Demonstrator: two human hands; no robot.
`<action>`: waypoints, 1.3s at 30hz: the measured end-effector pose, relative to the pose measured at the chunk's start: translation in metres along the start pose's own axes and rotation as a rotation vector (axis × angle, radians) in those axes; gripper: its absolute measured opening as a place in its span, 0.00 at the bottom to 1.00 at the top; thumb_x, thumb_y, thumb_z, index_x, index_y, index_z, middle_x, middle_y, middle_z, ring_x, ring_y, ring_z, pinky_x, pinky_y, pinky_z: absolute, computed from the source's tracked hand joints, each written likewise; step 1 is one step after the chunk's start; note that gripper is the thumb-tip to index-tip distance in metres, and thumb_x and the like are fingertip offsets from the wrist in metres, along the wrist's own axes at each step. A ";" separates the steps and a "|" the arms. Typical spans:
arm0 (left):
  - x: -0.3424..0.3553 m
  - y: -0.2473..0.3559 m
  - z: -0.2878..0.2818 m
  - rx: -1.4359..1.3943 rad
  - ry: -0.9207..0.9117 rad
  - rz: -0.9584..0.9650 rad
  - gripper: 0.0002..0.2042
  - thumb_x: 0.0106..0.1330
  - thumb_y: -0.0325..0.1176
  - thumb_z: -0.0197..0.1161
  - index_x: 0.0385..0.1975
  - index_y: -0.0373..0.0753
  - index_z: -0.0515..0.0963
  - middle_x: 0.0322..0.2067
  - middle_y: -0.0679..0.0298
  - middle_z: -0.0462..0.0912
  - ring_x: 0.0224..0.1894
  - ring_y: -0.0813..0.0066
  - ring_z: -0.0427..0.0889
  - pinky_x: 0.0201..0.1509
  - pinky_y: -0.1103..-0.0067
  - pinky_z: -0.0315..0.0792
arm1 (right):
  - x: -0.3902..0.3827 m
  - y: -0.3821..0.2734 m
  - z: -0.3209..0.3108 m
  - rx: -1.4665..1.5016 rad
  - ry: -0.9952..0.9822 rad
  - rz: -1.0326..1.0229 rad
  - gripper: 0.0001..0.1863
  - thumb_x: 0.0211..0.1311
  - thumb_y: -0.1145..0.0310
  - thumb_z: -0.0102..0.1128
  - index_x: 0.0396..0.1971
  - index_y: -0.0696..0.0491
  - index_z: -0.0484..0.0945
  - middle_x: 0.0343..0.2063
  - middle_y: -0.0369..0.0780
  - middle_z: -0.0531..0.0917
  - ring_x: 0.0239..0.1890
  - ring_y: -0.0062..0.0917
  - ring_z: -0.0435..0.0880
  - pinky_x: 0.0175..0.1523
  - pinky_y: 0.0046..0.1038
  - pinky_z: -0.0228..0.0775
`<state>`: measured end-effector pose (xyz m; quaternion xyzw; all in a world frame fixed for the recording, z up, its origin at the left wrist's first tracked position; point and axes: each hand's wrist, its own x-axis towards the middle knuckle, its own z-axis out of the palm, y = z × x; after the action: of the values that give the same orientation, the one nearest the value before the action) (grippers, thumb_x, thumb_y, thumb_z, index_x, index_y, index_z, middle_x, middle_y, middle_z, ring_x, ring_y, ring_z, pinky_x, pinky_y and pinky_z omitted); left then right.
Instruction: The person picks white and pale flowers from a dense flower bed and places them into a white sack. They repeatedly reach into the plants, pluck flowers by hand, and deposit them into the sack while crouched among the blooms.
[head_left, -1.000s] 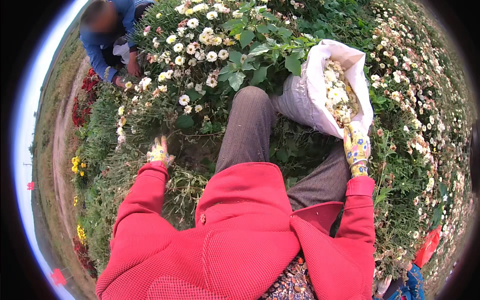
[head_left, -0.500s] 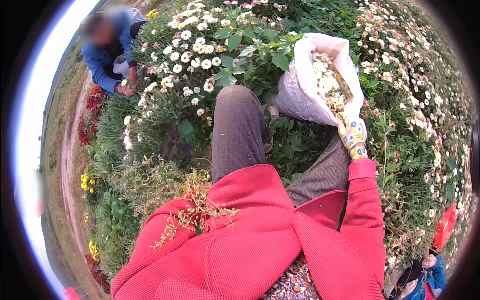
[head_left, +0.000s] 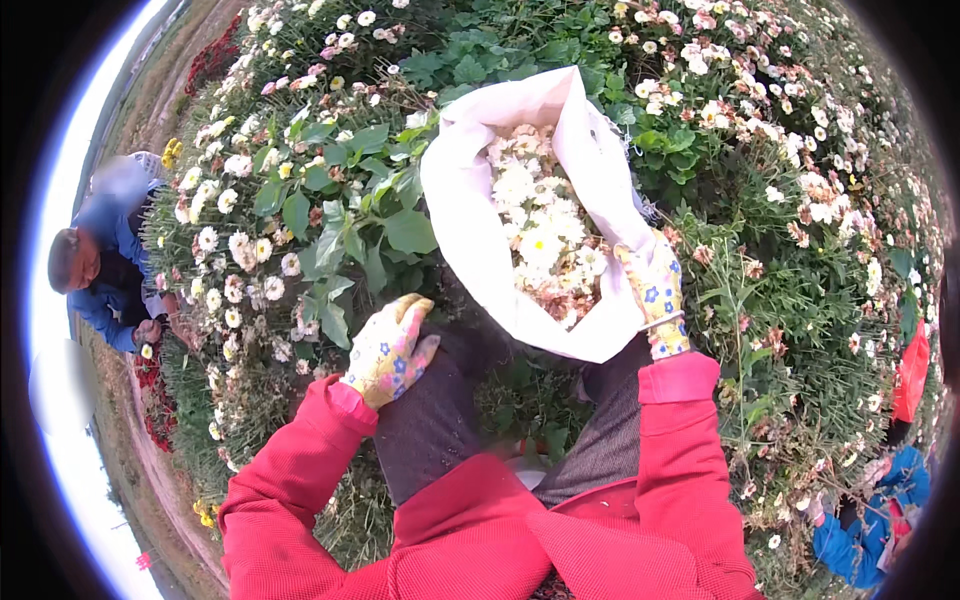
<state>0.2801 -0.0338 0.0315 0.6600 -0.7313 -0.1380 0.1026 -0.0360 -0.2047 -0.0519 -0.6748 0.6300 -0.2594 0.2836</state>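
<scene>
My right hand [head_left: 652,295], in a yellow flowered glove, grips the right rim of a white woven sack [head_left: 460,190] that stands open before me. Inside lie white and faded pinkish flower heads [head_left: 540,225]. My left hand [head_left: 390,350], gloved alike, is over my left knee, just left of the sack and below some broad green leaves [head_left: 350,230]. Its thumb is apart from the loosely curved fingers, and I see nothing held in it.
White-flowered plants [head_left: 240,250] surround me. A person in blue [head_left: 115,270] bends among them at the left, near red flowers and a dirt track [head_left: 185,500]. At the lower right are another person in blue [head_left: 860,520] and a red object [head_left: 910,370].
The sack has come nearer the middle with my right hand on it. My left hand, low at the left earlier and then out of sight, is now by my knee. The view has shifted.
</scene>
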 end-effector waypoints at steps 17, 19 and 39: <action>0.015 -0.092 0.109 -1.566 -0.434 -0.889 0.18 0.65 0.36 0.54 0.53 0.38 0.72 0.50 0.59 0.77 0.50 0.62 0.76 0.57 0.70 0.69 | 0.023 -0.015 0.025 0.272 -0.049 0.231 0.17 0.60 0.68 0.57 0.47 0.61 0.74 0.35 0.48 0.83 0.36 0.36 0.83 0.44 0.32 0.73; 0.011 -0.092 0.117 -2.142 -0.127 -0.981 0.18 0.66 0.35 0.52 0.54 0.37 0.71 0.51 0.60 0.76 0.51 0.63 0.76 0.57 0.71 0.69 | 0.012 -0.030 0.025 0.256 -0.027 0.322 0.17 0.62 0.66 0.55 0.47 0.61 0.74 0.36 0.50 0.82 0.39 0.40 0.82 0.46 0.33 0.72; 0.129 -0.142 0.022 -0.639 0.135 -1.047 0.21 0.53 0.28 0.56 0.49 0.33 0.74 0.38 0.52 0.82 0.41 0.58 0.81 0.47 0.71 0.74 | 0.037 -0.115 0.075 -0.822 -0.671 -0.296 0.05 0.42 0.68 0.60 0.18 0.51 0.82 0.23 0.42 0.82 0.32 0.32 0.83 0.40 0.34 0.73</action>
<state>0.3920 -0.1730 -0.0412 0.8753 -0.2247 -0.3403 0.2598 0.1007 -0.2327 -0.0238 -0.8571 0.4526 0.2004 0.1424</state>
